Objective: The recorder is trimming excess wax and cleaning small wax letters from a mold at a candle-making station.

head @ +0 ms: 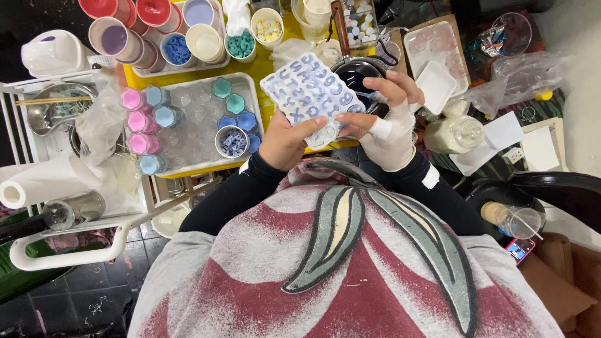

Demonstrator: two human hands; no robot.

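Note:
A white flexible mould sheet (311,91) filled with blue letter-shaped pieces is held up over a yellow table (266,66). My left hand (289,139) grips its near edge, thumb on top. My right hand (386,119), in a pale fingerless wrap, holds its right edge, with the fingers curled over the sheet. A dark pan (358,74) of blue liquid sits just beyond the sheet.
A clear tray (193,122) holds pink and blue pieces and a small cup of blue shapes (233,141). Cups of coloured pieces (177,48) stand at the back. A jar (452,133), a white dish (436,86), a paper roll (44,181) and a wire rack (37,87) flank me.

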